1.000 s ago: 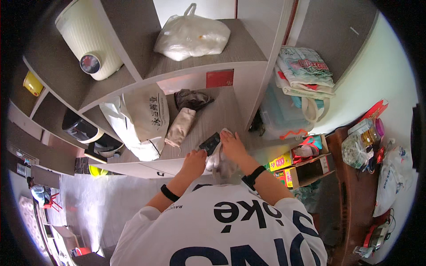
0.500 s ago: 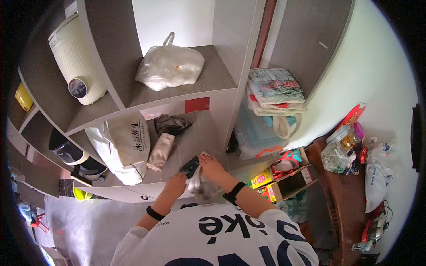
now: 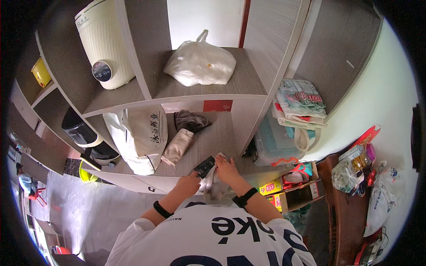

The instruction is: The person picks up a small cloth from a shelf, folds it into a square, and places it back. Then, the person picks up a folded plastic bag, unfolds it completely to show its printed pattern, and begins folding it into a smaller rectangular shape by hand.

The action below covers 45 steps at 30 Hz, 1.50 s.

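My left hand [image 3: 187,185] and my right hand [image 3: 226,167] meet at the front edge of a grey shelf [image 3: 222,133]. Between them they grip a pale crumpled cloth [image 3: 213,184], with a small flat black item [image 3: 204,166] lying on top of it at my fingertips. Which hand pins the black item I cannot tell. A black band sits on each wrist. Farther back on the same shelf lie a rolled beige cloth [image 3: 177,147] and a dark bundled cloth [image 3: 190,121].
A white printed bag [image 3: 142,135] stands left on the shelf. Above are a knotted white plastic bag [image 3: 200,64] and a cream appliance [image 3: 106,42]. Folded bags [image 3: 301,104] top a clear bin [image 3: 277,144] at right; a cluttered wooden table [image 3: 350,213] stands beyond.
The view has shifted, so the shelves sit lower and more central. My hands have stayed together on the pale cloth and black item at the shelf's front edge.
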Each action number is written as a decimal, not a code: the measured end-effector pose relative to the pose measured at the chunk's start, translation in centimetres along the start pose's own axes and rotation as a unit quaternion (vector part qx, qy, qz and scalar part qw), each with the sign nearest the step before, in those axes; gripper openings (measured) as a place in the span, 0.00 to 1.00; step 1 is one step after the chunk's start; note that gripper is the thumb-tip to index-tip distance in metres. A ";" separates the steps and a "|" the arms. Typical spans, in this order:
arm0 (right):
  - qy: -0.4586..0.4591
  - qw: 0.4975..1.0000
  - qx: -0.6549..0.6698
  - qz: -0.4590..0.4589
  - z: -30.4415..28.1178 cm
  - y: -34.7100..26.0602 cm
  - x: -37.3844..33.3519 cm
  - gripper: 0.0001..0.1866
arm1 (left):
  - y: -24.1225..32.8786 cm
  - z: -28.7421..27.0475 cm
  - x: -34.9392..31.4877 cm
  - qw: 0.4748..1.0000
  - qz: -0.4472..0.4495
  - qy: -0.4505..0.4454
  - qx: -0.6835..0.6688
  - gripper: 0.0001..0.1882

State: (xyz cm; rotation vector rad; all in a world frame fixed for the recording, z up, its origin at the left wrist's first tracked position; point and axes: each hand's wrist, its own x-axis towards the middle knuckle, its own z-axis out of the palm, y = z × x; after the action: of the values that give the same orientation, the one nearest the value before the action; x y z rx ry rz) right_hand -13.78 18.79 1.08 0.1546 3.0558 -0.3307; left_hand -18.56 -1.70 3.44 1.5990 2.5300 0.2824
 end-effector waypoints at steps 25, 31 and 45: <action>0.050 0.995 -0.071 -0.046 1.1 0.1 0.3 0.24 | 0.9 0.5 3.6 0.990 0.023 0.023 0.141 0.28; 0.120 0.984 -0.029 -0.125 0.9 1.1 0.4 0.21 | 0.2 0.9 3.6 0.989 0.042 0.048 0.130 0.28; 0.155 0.960 0.197 -0.123 1.0 0.3 0.8 0.15 | 1.1 1.0 2.9 0.989 -0.033 0.099 0.103 0.29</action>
State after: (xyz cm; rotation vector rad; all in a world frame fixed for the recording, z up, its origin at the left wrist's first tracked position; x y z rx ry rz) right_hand -14.46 18.95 0.03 -0.1779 3.2733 -1.0237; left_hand -18.61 1.49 2.64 1.6255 2.8402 0.1864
